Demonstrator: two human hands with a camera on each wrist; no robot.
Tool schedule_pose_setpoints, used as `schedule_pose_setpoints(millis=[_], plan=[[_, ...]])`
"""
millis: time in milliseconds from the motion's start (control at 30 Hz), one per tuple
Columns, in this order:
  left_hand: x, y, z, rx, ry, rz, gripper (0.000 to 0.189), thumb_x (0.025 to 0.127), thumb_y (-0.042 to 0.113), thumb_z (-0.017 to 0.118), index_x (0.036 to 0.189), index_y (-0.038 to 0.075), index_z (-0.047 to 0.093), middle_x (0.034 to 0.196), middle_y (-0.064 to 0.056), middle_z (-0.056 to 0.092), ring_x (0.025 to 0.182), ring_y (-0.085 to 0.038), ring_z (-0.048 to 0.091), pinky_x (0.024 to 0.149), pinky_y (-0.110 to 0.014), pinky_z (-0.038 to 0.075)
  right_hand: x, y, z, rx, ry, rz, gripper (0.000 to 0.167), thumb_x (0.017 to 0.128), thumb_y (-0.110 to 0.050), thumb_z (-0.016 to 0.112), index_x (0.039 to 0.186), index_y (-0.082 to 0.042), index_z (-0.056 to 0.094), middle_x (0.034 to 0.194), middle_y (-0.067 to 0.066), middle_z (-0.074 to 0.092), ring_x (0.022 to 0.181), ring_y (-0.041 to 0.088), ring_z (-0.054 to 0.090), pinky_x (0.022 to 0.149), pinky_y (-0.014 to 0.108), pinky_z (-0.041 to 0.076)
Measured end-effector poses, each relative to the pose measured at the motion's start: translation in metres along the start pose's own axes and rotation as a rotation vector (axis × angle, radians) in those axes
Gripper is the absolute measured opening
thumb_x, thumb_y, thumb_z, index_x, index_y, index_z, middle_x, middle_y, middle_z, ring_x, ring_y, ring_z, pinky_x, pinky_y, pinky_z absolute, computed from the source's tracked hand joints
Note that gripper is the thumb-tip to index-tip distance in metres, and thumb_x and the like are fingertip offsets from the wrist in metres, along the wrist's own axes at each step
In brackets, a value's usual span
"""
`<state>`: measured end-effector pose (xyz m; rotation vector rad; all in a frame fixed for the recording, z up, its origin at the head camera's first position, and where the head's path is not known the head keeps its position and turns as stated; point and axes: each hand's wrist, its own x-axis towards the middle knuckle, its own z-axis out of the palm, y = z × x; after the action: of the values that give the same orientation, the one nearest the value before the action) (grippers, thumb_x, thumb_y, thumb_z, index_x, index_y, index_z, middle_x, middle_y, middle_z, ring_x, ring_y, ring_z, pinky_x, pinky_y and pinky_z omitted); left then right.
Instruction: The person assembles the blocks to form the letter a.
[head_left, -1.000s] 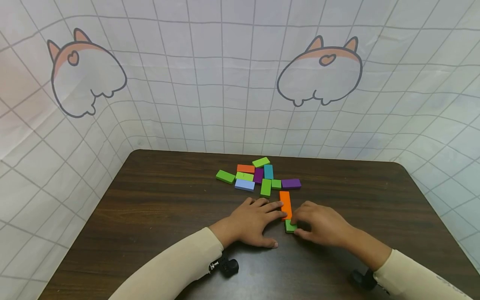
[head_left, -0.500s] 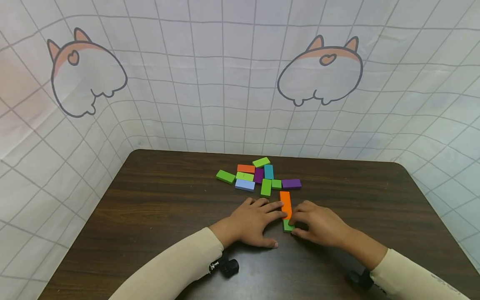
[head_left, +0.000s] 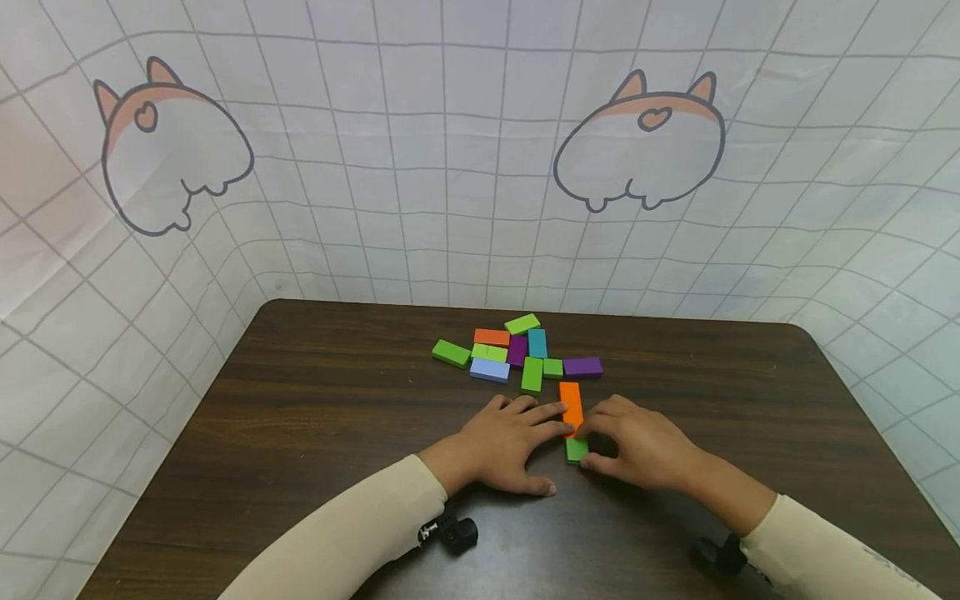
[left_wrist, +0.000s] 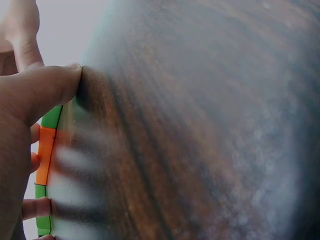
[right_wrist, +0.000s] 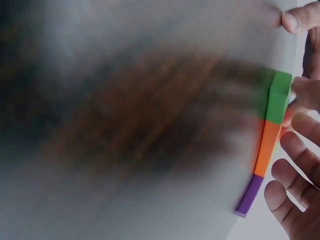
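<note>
My left hand (head_left: pixel 510 446) lies flat with spread fingers, its fingertips against the left side of an orange block (head_left: pixel 571 398). At the near end of that block sits a short green block (head_left: pixel 577 452), lined up with it. My right hand (head_left: pixel 648 446) is at the right of this pair, fingers loosely bent. Its index fingertip is at the seam between the two blocks and its thumb by the green block's right edge. In the right wrist view the green block (right_wrist: pixel 279 97) and orange block (right_wrist: pixel 268 147) stand end to end, with the fingers beside them.
Beyond the hands, several coloured blocks lie in a group: a blue block (head_left: pixel 490 370), a red-orange block (head_left: pixel 492 337), a teal block (head_left: pixel 537 343), a purple block (head_left: pixel 582 367) and several green ones. The dark wooden table (head_left: pixel 315 400) meets a white grid-patterned curtain (head_left: pixel 480 167).
The short green block has slid slightly left, into line with the orange block. My right hand moved left with it, and its index fingertip shifted off the green block. The left hand stayed put.
</note>
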<state>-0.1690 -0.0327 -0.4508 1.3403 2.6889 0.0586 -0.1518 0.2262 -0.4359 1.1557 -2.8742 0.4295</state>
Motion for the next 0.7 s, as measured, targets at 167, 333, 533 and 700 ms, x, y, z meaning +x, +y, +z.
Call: schedule_pose_setpoints(millis=[167,333,533,700], plan=[[0.001,0.000,0.001,0.002,-0.004,0.000,0.083,0.090,0.077,0.053,0.161,0.040,0.030,0.168,0.010,0.020,0.147,-0.024,0.031,0.111,-0.054,0.032,0.006,0.008,-0.004,0.017,-0.025,0.093,0.061,0.092,-0.051,0.074,0.137,-0.012,0.064,0.138,0.005,0.060,0.127,0.027,0.054,0.086,0.047,0.057],[0.001,0.000,0.000,-0.011,-0.010,0.002,0.082,0.091,0.075,0.054,0.161,0.039,0.030,0.168,0.010,0.020,0.148,-0.024,0.030,0.112,-0.055,0.032,0.012,0.016,-0.002,0.060,-0.128,0.115,0.074,0.093,-0.058,0.068,0.150,-0.013,0.054,0.156,0.009,0.047,0.141,0.036,0.042,0.098,0.059,0.048],[0.002,0.001,0.000,-0.021,-0.007,0.011,0.082,0.091,0.075,0.053,0.161,0.039,0.031,0.168,0.010,0.020,0.147,-0.023,0.030,0.112,-0.056,0.031,0.011,0.019,0.001,0.108,-0.185,0.133,0.076,0.095,-0.058,0.065,0.154,-0.014,0.049,0.160,0.011,0.040,0.142,0.044,0.039,0.104,0.072,0.035],[0.001,0.000,0.000,-0.024,-0.010,0.004,0.082,0.091,0.075,0.054,0.161,0.039,0.030,0.169,0.009,0.019,0.148,-0.024,0.030,0.113,-0.057,0.030,0.014,0.018,0.001,0.140,-0.208,0.145,0.075,0.096,-0.056,0.065,0.154,-0.011,0.048,0.161,0.012,0.037,0.145,0.043,0.035,0.109,0.066,0.034]])
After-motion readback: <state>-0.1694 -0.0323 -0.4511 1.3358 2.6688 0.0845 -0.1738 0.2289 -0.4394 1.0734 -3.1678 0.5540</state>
